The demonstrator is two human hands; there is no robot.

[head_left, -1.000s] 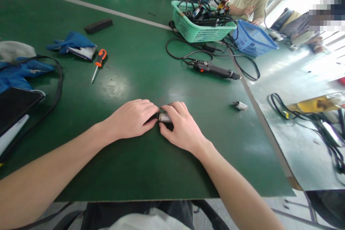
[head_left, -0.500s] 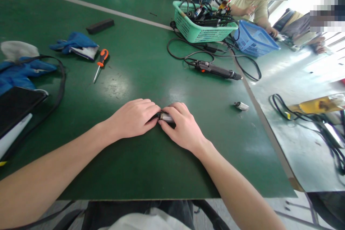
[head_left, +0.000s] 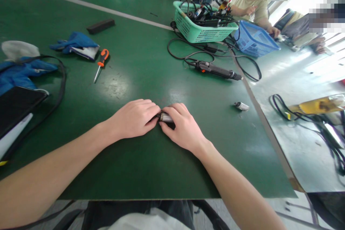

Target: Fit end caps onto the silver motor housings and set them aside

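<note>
Low over the green table (head_left: 151, 169), both hands meet at a small silver metal cylinder (head_left: 166, 117) with a dark end. My right hand (head_left: 183, 125) is closed round its silver body, thumb and fingers pinching it from two sides. Against the dark left end, the fingers of my left hand (head_left: 137, 118) are closed; what they grip there is mostly hidden under them. A similar silver cylindrical part (head_left: 241, 106) with a dark tip lies on the table to the right.
An orange-handled screwdriver (head_left: 101, 64) and blue gloves (head_left: 78, 45) lie left. A corded black electric screwdriver (head_left: 215, 70) rests before a green basket (head_left: 205, 32) of cables and tools. A blue basket (head_left: 253, 41) stands beside it. People sit at the far right.
</note>
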